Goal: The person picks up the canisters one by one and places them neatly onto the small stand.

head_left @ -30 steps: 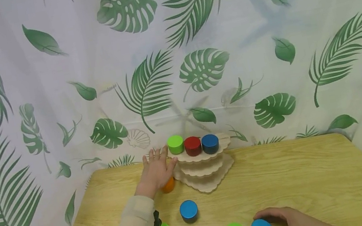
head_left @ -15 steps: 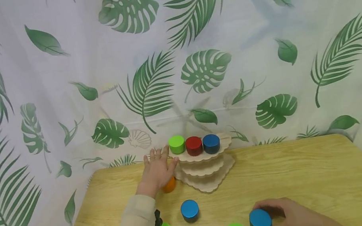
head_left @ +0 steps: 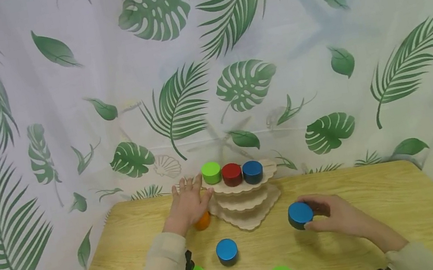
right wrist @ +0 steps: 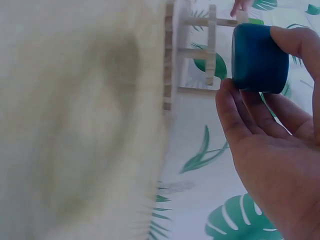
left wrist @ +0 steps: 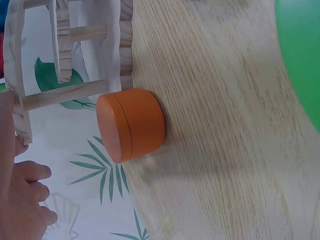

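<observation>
Holding up a round blue tub [head_left: 300, 215] in bent fingers, the right hand [head_left: 339, 214] is over the table [head_left: 381, 183], with a gap before the three-tier wooden stand [head_left: 243, 201]. The left hand [head_left: 188, 207], fingers spread out, touches the stand's top left edge, near an orange tub [head_left: 202, 222]. The table's back edge [head_left: 335, 169] is close by the stand.

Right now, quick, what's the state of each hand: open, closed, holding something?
Left hand: open, touching the edge of the stand.
Right hand: closed, holding a blue jar between thumb and fingers.
</observation>
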Tool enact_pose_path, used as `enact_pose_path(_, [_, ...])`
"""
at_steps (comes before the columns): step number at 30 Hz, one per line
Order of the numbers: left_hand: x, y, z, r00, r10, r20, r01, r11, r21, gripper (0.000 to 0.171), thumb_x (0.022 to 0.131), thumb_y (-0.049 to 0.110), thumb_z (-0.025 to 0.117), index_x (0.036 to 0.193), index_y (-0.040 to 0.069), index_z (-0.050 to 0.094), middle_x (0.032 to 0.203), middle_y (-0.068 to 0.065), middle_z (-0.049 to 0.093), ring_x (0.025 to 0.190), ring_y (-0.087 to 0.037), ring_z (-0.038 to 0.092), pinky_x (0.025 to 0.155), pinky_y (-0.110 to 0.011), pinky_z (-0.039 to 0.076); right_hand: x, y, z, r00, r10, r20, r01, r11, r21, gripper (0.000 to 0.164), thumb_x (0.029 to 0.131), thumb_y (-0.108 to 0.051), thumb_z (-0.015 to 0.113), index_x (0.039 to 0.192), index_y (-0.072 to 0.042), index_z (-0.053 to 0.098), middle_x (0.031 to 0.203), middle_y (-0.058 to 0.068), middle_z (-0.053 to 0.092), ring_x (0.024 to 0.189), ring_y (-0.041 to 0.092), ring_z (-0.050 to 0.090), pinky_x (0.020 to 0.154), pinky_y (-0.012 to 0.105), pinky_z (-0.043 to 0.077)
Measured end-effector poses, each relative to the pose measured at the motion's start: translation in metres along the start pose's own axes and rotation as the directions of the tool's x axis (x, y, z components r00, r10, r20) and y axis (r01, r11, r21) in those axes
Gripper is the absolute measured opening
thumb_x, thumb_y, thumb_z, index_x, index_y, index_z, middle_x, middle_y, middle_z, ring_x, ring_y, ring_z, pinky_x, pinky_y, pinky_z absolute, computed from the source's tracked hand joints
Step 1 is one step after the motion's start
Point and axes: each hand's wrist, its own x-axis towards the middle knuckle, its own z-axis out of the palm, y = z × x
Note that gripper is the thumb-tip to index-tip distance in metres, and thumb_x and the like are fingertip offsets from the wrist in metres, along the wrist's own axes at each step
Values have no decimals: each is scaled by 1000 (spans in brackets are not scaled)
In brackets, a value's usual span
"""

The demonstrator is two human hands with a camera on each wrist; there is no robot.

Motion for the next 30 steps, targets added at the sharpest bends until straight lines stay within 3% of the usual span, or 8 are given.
enact_pose_path(6, [-1,1,-1,1000,2,0,-2,1000,-14,75,112,57,32,168,9,27,170,-25,31,160,-49,20,129,-68,15,23,-7,-9,999,-21,-49,18,998,-59,58,96,-16,78,146,3,57,139,23,66,119,7,67,98,18,54])
enact_pose_path(14, [-2,4,-2,1000,3,-4,-3,1000,-5,75,112,58,31,168,8,28,170,-25,31,160,-49,21,128,-69,15,44,-13,-16,995,-3,-96,-9,992,-129,59,97,-19,78,148,1,56,137,21,68,123,37,68,99,25,56])
enact_pose_path(18, [-2,3,-2,1000,-1,-1,1,1000,-8,75,112,58,31,168,8,28,170,-25,31,160,-49,21,128,-69,15,53,-14,-19,993,38,-115,-54,989,-136,60,97,-23,77,150,-4,55,139,20,67,127,39,67,97,24,55])
enact_pose_path(23, [-3,1,-1,1000,-2,-1,2,1000,-7,75,112,58,31,168,8,27,170,-25,31,160,-49,21,128,-69,14,66,-11,-24,991,39,-128,-55,991,-124,59,98,-21,77,150,-2,55,141,23,66,127,40,67,95,21,55])
enact_pose_path(30, [-3,1,-1,1000,-5,11,5,1000,1,76,111,59,30,168,9,26,171,-25,30,160,-49,20,128,-69,15,80,-12,-28,984,58,-166,-81,988,-131,62,97,-22,77,150,0,55,143,24,64,126,40,67,99,36,58])
